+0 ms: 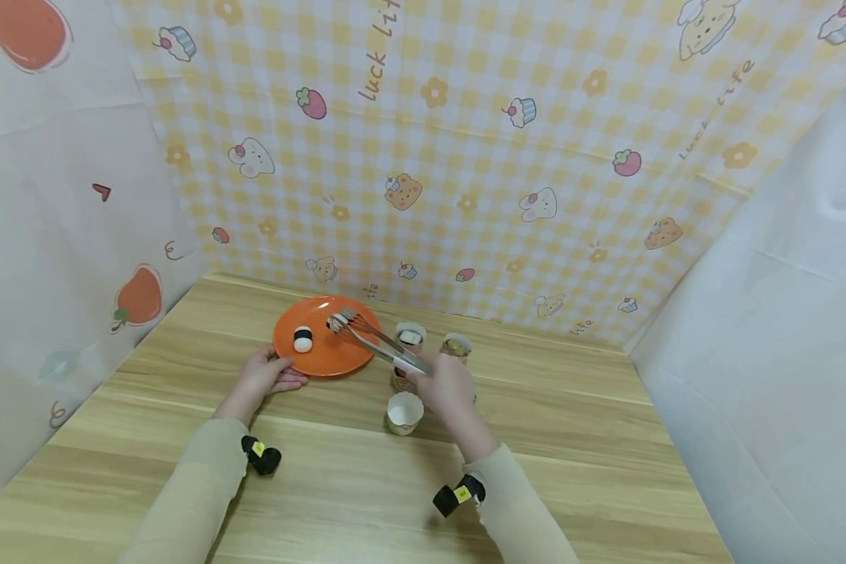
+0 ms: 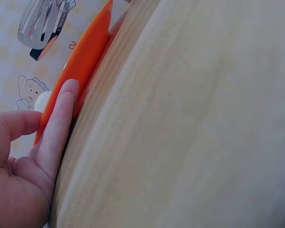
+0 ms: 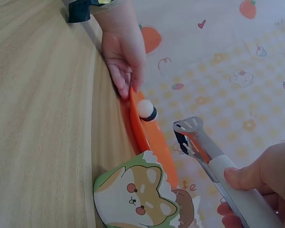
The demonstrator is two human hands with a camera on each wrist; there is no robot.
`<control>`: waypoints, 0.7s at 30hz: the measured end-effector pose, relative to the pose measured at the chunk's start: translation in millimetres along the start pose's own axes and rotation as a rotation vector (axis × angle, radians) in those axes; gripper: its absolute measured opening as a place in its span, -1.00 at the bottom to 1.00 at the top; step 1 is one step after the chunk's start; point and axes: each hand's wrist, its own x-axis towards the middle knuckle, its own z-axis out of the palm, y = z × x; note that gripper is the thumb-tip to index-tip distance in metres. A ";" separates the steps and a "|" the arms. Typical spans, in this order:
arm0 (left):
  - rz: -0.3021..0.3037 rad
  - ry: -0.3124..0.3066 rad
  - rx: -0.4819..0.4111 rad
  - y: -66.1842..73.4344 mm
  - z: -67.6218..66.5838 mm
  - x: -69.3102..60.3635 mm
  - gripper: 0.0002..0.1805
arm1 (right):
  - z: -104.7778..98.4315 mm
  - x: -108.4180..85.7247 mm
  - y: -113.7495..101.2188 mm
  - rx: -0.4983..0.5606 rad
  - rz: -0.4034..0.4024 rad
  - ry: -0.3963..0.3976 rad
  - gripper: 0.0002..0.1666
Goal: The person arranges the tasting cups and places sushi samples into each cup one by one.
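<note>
My left hand (image 1: pixel 262 376) pinches the near-left rim of an orange plate (image 1: pixel 331 359), thumb on top and fingers beneath, as the left wrist view shows. A toy sushi piece (image 1: pixel 303 338), white with a black band, sits on the plate's left part. My right hand (image 1: pixel 449 385) grips metal tongs (image 1: pixel 388 350) by their white handle. Their slotted heads hover above the plate in the right wrist view. Something dark shows between the heads; whether they hold a piece I cannot tell. Below the right hand stands a paper cup (image 1: pixel 405 415) with a dog face (image 3: pixel 137 190).
Behind that cup stand more paper cups: one with white pieces (image 1: pixel 410 335), one with yellowish-green contents (image 1: pixel 456 345), and one partly hidden by the tongs and right hand. A patterned cloth (image 1: pixel 423 157) hangs behind the wooden table (image 1: pixel 338 478).
</note>
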 end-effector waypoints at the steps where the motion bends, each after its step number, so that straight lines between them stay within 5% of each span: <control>1: 0.000 0.001 -0.001 0.0 0.3 0.2 -0.46 | -1.0 -1.6 1.1 0.009 0.001 -0.001 -0.60; 21: -0.008 -0.005 0.002 0.8 -0.3 0.7 -0.45 | -12.3 -25.6 22.7 0.046 0.025 0.054 -0.60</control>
